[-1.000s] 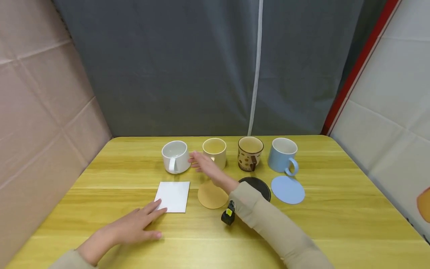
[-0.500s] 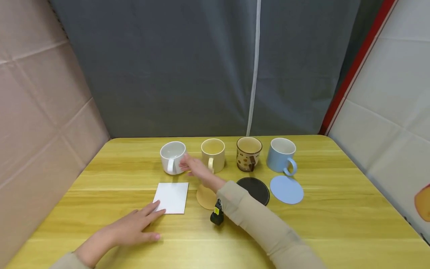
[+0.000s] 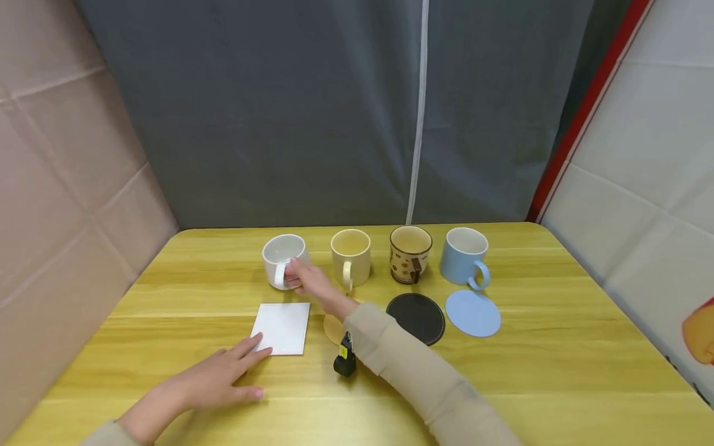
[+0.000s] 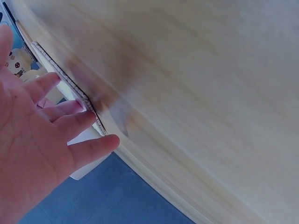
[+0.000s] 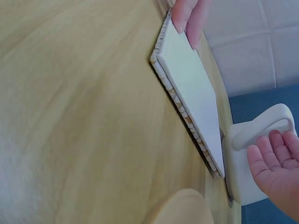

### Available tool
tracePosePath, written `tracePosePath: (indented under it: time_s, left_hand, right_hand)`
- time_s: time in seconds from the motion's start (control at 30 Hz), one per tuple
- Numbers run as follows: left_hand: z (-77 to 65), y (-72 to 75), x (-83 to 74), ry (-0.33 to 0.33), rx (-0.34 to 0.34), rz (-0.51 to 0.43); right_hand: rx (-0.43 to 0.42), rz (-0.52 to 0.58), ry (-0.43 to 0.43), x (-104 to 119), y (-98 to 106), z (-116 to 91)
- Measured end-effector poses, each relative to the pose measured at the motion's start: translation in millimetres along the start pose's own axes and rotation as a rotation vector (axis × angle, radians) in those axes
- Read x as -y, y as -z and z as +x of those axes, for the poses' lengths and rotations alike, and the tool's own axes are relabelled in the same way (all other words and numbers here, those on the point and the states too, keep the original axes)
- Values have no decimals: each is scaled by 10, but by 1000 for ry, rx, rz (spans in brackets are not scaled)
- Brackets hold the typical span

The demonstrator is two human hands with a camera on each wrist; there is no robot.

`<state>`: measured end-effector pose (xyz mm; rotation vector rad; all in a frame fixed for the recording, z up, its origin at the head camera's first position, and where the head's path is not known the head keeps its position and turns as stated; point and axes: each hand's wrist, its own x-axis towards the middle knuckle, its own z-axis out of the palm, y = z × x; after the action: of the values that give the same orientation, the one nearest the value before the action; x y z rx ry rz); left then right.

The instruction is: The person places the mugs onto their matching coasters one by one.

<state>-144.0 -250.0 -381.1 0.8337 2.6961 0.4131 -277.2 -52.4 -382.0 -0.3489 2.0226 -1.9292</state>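
Note:
My left hand lies on the table with spread fingers, its fingertips on the near left corner of a white square coaster. A patterned edge runs along that coaster in the right wrist view. Behind it stands a white mug, upright, its handle facing me. My right hand reaches across to this mug. In the right wrist view the fingers lie fairly straight right at the handle, not curled round it; the thumb is hidden.
To the right stand a cream mug, a spotted mug with a brown handle and a blue mug. In front lie a yellow coaster, partly under my right arm, a black coaster and a light blue coaster.
My right hand has moved left, from between the white and cream mugs to the white mug's handle. The left hand stays at the coaster's corner.

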Motion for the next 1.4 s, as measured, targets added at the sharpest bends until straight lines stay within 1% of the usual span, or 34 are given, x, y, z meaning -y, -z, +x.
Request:
tracePosePath:
  time_s: [0.2, 0.37, 0.47, 0.53, 0.63, 0.7, 0.8, 0.93, 1.17, 1.4]
  left_hand:
    - [-8, 14, -10, 1, 8, -9]
    - [-5, 12, -8, -4, 4, -2]
    - [-3, 7, 0, -6, 6, 2]
    - [-6, 2, 10, -1, 6, -2]
    - [-8, -3, 24, -11, 2, 5]
    - [-8, -9, 33, -16, -2, 11]
    - [-1, -14, 36, -24, -2, 17]
    - [3, -18, 37, -8, -3, 7]
    - [5, 3, 27, -3, 3, -7]
    - [0, -2, 20, -12, -13, 10]
  right_hand:
    - [0, -54, -22, -35, -75, 22]
    - [-26, -95, -45, -39, -144, 18]
    - [-46, -123, -16, -50, -193, 22]
    - [-63, -124, 6, -58, -233, 27]
    - [-101, -114, 34, -63, -290, 34]
    - [-139, -95, 28, -61, -318, 36]
    - [-185, -96, 16, -56, -336, 31]
    - [-194, -99, 4, -41, -337, 26]
    - [-207, -37, -28, -18, -356, 34]
    - [-175, 95, -44, -13, -382, 24]
